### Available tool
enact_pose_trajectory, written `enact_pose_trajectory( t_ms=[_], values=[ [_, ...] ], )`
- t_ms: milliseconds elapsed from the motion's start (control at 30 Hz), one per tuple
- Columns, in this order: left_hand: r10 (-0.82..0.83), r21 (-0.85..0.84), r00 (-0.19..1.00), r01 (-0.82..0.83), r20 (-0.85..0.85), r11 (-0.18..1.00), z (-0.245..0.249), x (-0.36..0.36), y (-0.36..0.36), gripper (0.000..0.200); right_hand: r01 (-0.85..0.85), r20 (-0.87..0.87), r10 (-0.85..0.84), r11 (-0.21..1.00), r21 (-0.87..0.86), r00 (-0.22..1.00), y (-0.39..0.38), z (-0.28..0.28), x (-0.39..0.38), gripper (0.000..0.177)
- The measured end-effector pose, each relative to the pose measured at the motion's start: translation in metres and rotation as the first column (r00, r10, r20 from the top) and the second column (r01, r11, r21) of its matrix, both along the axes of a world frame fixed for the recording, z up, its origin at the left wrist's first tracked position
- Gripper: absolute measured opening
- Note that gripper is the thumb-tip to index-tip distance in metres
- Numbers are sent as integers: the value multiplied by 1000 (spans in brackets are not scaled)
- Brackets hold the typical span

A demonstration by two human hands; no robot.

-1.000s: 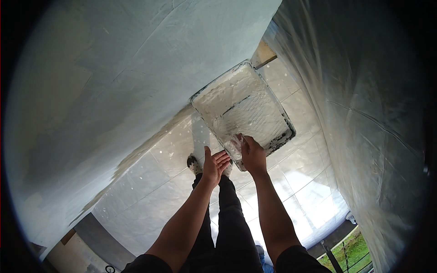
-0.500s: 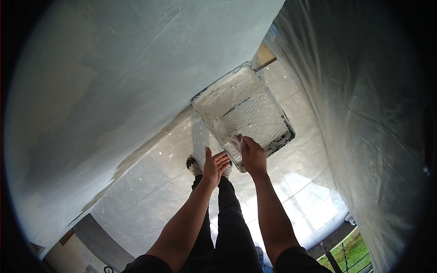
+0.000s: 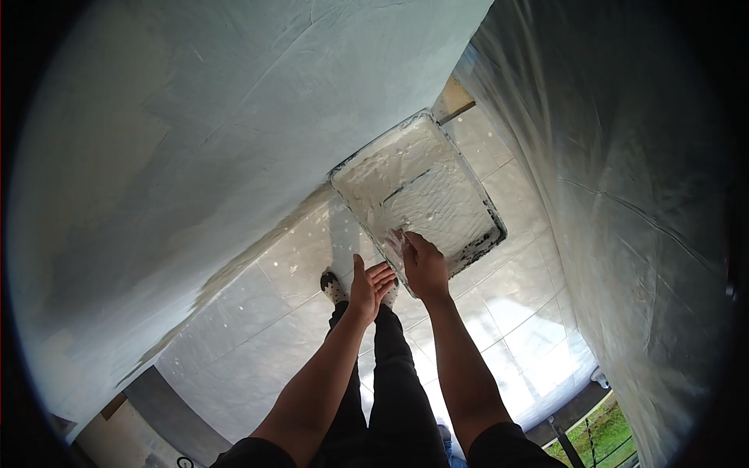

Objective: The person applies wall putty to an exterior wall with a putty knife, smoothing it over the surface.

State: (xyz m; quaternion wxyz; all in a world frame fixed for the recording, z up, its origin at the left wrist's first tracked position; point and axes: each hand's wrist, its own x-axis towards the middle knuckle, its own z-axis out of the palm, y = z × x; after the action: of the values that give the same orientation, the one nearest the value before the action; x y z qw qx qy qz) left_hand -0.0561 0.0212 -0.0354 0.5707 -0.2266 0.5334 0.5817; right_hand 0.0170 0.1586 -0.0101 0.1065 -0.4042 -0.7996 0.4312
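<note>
Head view, looking down.

- Rectangular black plastic paint tray, coated in white paint: lies flat on the pale glossy tiled floor, at 12 to 1 o'clock from both hands. Its far corner is near a tan wooden piece.
- Right hand: at the tray's near rim, fingers curled over the edge and thumb closed against them. The fingertips are whitish; cannot tell whether that is paint or a film.
- Left hand: just beside the right, at its 8 o'clock. Palm open, fingers straight and together, holding nothing, clear of the tray.
- Below the hands: dark trousers and a spotted shoe on the tiles.
- Pale grey plastered wall at 9 to 11 o'clock.
- Translucent plastic sheeting at 2 to 4 o'clock.
</note>
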Motion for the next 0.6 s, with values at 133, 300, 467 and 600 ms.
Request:
enact_pose_trajectory(
  t_ms=[133, 300, 467, 600],
  values=[
    [8, 6, 1000, -8, 17, 1000, -1, 0, -1, 114, 74, -38, -76, 996, -54, 996, -3, 4, -1, 30],
    [13, -4, 1000, -13, 8, 1000, 5, -1, 2, 115, 107, -20, -109, 991, -83, 994, -2, 3, 3, 30],
    [12, 21, 1000, -12, 8, 1000, -1, 0, -2, 116, 76, 5, -76, 992, -99, 997, -2, -3, 16, 32],
    [57, 9, 998, -57, 18, 998, 2, 1, 1, 110, 39, 41, -39, 999, -8, 998, 2, 0, 29, 34]
  ],
)
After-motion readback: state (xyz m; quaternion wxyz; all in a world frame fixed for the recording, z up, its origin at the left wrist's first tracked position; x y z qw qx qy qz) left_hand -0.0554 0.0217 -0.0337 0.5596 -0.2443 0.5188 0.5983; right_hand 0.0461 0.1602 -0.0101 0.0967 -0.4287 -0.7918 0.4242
